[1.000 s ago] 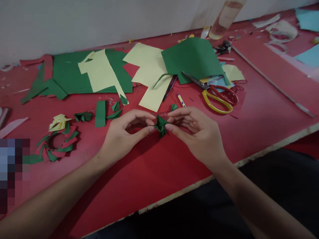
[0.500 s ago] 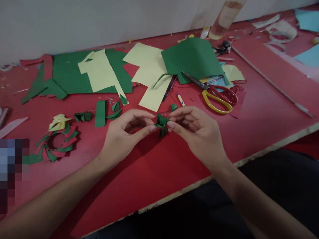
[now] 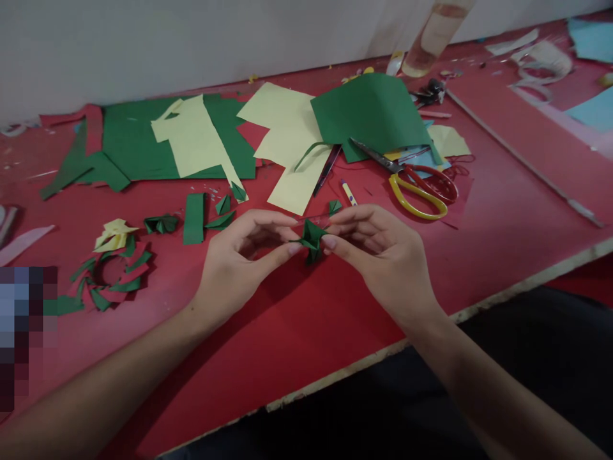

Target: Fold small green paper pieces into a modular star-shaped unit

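Left hand [image 3: 234,255] and right hand [image 3: 390,255] face each other over a red tabletop [image 3: 330,338], a small folded green paper piece [image 3: 313,237] pinched between them at the near side of a spread of craft scraps. Each hand is closed on the piece at its own side, thumb against forefinger, while the hands themselves are apart, with the paper bridging them. Folds stand spread into several points around a creased middle, one pointing down toward the person, so the piece reads as opened out rather than pressed flat; how deep the creases run is too small to tell.

Forearms reach in from the lower corners and angle toward the middle, wrists lifted, thumbs level and aimed at each other, the remaining fingers loosely curled behind. The grip looks light, at the fingertips only, and probably leaves the centre of the folds free.

Beyond the right hand lie open scissors [image 3: 417,193] with one yellow and one red handle, near a large green sheet [image 3: 371,108]. A cut cream sheet [image 3: 287,144] rests beyond the fingers. To the left, a red-and-green paper ring [image 3: 136,273] sits beside a yellow folded piece [image 3: 113,236], with a green strip [image 3: 194,218] nearer the left hand.
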Tool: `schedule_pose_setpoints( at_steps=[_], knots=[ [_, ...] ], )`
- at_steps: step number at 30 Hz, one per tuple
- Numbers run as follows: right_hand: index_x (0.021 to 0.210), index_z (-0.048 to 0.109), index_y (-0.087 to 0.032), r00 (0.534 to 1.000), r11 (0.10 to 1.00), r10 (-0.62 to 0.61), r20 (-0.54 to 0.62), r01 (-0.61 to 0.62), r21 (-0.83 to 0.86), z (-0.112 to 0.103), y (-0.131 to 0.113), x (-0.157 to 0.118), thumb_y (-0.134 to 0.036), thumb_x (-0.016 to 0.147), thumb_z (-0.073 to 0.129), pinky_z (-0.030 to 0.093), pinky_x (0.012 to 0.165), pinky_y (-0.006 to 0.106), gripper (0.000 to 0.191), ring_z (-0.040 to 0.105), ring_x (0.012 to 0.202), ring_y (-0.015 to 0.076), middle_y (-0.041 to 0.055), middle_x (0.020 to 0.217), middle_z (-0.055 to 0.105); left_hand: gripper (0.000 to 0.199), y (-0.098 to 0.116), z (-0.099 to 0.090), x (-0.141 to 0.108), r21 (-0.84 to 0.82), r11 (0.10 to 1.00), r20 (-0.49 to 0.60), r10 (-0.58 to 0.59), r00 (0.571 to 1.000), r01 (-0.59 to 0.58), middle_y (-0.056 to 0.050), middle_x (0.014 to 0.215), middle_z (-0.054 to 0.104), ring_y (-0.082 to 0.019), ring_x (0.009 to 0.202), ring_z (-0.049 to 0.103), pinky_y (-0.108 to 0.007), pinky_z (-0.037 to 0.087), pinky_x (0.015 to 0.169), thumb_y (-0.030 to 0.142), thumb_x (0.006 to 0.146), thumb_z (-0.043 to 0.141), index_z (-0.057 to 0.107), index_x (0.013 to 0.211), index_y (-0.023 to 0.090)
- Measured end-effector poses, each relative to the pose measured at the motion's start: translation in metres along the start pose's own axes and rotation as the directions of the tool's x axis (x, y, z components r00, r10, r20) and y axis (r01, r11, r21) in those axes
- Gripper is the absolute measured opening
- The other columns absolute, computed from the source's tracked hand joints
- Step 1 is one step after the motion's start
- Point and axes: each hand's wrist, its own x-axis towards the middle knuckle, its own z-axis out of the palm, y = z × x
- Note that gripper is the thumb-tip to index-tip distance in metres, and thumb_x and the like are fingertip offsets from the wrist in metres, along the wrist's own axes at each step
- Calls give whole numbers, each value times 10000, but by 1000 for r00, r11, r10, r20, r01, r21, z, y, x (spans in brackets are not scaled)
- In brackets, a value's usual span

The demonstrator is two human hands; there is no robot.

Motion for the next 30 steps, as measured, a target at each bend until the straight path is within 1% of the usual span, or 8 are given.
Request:
schedule_pose_setpoints(
  at_steps=[3,6,10,14,22,30],
  knots=[
    [957,678,-234,999,1000,-25,-20,25,-2,0,1,-2,-158,823,786,641,731,251,188,749,824,149,-12,849,760,227,-1,0,1,-28,999,-4,-24,1000,24,-4,871,737,-130,844,726,-220,621,802,142,814,798,714,1012,215],
    [971,679,-241,998,998,-47,-50,46,-33,1,2,-4,-173,829,789,643,746,271,192,750,841,161,-7,870,760,230,-1,0,1,-52,998,7,-32,999,33,4,863,731,-119,833,721,-200,613,784,137,815,795,718,1016,220],
    [951,683,-242,995,996,-70,-74,66,-54,2,1,-6,-195,831,791,639,746,288,167,750,834,172,0,866,751,219,-1,-1,2,-52,998,9,-30,1000,30,2,858,733,-126,825,720,-215,617,775,127,817,785,720,1004,221],
    [947,679,-238,995,996,-76,-66,73,-50,2,0,-5,-174,842,776,637,744,282,156,746,831,167,3,869,752,194,0,-1,2,-52,998,13,-23,1000,23,3,873,743,-122,836,725,-204,614,779,125,824,782,727,984,220],
    [1051,665,-245,996,996,-93,-12,93,-17,1,1,-6,-139,841,775,624,772,233,259,749,882,142,-14,911,761,187,2,0,1,-77,995,16,-58,998,59,36,879,742,-80,847,719,-137,585,797,135,837,787,735,985,238],
    [985,674,-232,995,995,-102,-4,102,-6,1,1,-4,-124,845,767,616,755,208,200,733,844,120,-19,888,741,187,0,1,0,-102,993,40,-48,998,52,47,878,732,-67,847,715,-122,583,811,123,849,770,739,987,245]
  ],
)
